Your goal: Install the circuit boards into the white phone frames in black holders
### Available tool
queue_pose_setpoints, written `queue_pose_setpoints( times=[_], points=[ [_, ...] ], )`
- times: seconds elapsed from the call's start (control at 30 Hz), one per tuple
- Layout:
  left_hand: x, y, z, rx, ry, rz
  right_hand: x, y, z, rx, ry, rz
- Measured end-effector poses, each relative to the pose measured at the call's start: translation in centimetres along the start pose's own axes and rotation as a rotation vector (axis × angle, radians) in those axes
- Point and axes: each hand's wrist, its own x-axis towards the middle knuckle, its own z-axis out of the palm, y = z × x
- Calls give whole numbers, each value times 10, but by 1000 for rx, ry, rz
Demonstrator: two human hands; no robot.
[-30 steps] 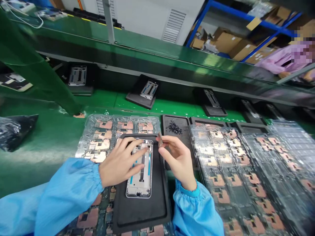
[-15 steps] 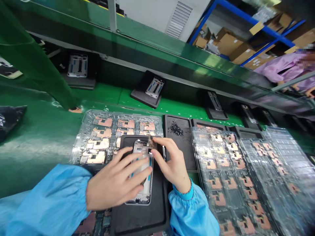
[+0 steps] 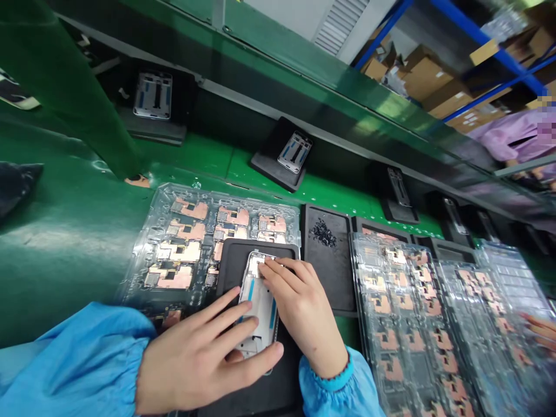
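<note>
A silver phone frame (image 3: 262, 301) with blue strips lies tilted on a black tray (image 3: 238, 249). My left hand (image 3: 200, 353) spans its lower part, fingers spread over the left side and thumb at the right edge. At the frame's top end, a small circuit board (image 3: 255, 265) sits inside it, partly hidden. The fingers of my right hand (image 3: 299, 307) are close together and bent onto this board; its thumb is hidden. Left of the black tray, a clear plastic tray (image 3: 158, 202) holds several copper-coloured circuit boards (image 3: 180, 252).
Small black parts (image 3: 324, 233) lie in another black tray (image 3: 310, 278). More clear trays (image 3: 362, 341) of boards stand at right, where another person's hand (image 3: 541, 330) shows. Phone frames (image 3: 295, 152) on dark pads line the back. A green post (image 3: 87, 104) rises at left.
The circuit board pinched in my right hand has come down into the frame's top end, and the right fingers now lie over it. My left hand has shifted down along the frame.
</note>
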Motion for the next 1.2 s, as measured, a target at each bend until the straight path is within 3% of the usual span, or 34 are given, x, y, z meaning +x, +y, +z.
queue_pose_setpoints(
  times=[0.5, 0.8, 0.93, 1.0, 1.07, 1.13, 1.2],
  points=[
    [2, 2, -3, 31, 17, -41, 6, -9, 4, -64, -18, 82],
    [4, -1, 1, -4, 16, -33, 7, -15, 4, -177, -25, 26],
    [2, -7, -8, -6, -28, -84, 2, -8, 2, -74, -71, 19],
    [0, -11, -17, 99, -75, -248, -6, 2, -2, 50, -1, 40],
    [-1, -16, -25, 194, -182, -465, -17, 16, -10, 95, 195, 134],
    [3, -22, -29, 174, -368, -636, -30, 32, -19, 30, 427, 321],
    [11, -28, -29, 74, -553, -756, -41, 47, -25, -56, 568, 526]
  ],
)
